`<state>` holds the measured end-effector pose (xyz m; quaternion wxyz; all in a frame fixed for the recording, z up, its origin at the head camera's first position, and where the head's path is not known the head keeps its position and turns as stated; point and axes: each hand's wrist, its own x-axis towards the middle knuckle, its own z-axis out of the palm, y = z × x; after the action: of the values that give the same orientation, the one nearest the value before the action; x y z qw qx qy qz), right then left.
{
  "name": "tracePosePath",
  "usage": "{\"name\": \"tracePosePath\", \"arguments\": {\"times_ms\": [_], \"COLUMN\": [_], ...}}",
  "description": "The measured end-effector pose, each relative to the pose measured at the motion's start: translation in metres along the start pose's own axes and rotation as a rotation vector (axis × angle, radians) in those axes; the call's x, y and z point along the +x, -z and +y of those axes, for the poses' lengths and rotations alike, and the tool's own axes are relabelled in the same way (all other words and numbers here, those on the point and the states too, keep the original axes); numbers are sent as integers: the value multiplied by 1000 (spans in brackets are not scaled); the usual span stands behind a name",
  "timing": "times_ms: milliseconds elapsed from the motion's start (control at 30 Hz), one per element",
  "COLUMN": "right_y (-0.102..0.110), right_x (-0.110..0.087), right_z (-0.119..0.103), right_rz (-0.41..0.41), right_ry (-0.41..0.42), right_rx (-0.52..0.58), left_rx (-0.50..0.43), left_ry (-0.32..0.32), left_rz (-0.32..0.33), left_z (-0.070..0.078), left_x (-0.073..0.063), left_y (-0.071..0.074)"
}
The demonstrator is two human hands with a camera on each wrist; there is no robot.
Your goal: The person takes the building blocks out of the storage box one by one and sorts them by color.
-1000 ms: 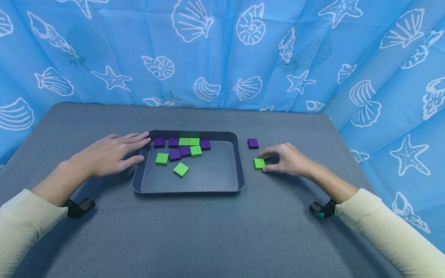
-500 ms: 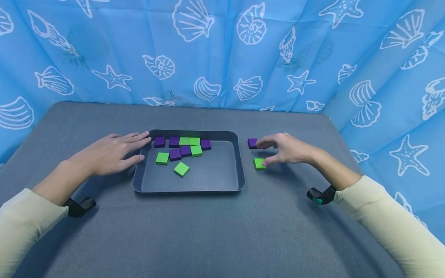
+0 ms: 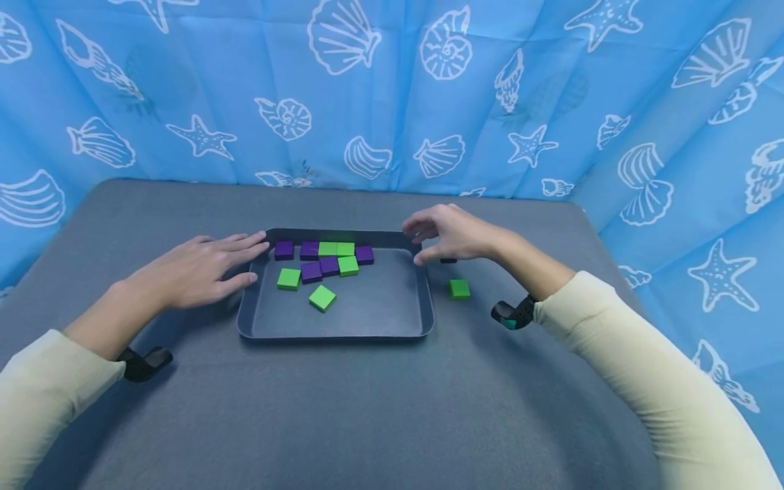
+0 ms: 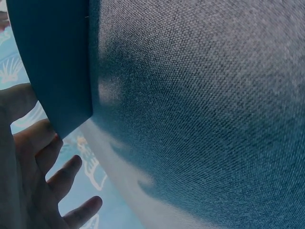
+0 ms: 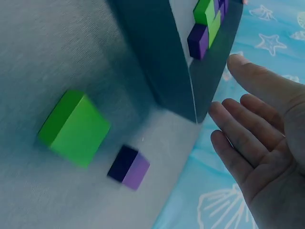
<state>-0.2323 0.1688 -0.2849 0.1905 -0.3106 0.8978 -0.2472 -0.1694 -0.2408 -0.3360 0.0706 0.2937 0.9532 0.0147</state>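
A dark grey rectangular tray (image 3: 343, 321) lies on the table with several green and purple square blocks inside, mostly toward its back left. Its left rim meets the fingertips of my left hand (image 3: 192, 272), whose fingers are stretched out; in the left wrist view they lie along the tray's outer wall (image 4: 55, 62). At the tray's back right corner, my right hand (image 3: 459, 235) hovers with fingers loosely bent and nothing between them. Outside the tray on the right lie a green block (image 3: 459, 289) and a purple block (image 5: 129, 167), the latter mostly hidden under the right hand in the head view.
The grey cloth-covered table (image 3: 343, 408) extends round the tray on all sides. Behind its far edge hangs a blue curtain (image 3: 380, 88) printed with white shells and starfish. Each wrist wears a black strap device, such as the right one (image 3: 513, 314).
My right hand has let go of the green block and moved left and back, past the purple block, to the tray's corner. The left hand keeps its place at the rim.
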Motion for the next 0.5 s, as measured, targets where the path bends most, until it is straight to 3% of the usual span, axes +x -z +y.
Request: {"name": "tracePosePath", "arguments": {"times_ms": [500], "right_y": [-22], "right_x": [46], "right_z": [-19], "right_rz": [-88], "right_ry": [1], "right_rx": [-35], "left_rx": [8], "left_ry": [2], "left_rz": [-4], "left_z": [0], "left_x": [2], "left_y": [0]}}
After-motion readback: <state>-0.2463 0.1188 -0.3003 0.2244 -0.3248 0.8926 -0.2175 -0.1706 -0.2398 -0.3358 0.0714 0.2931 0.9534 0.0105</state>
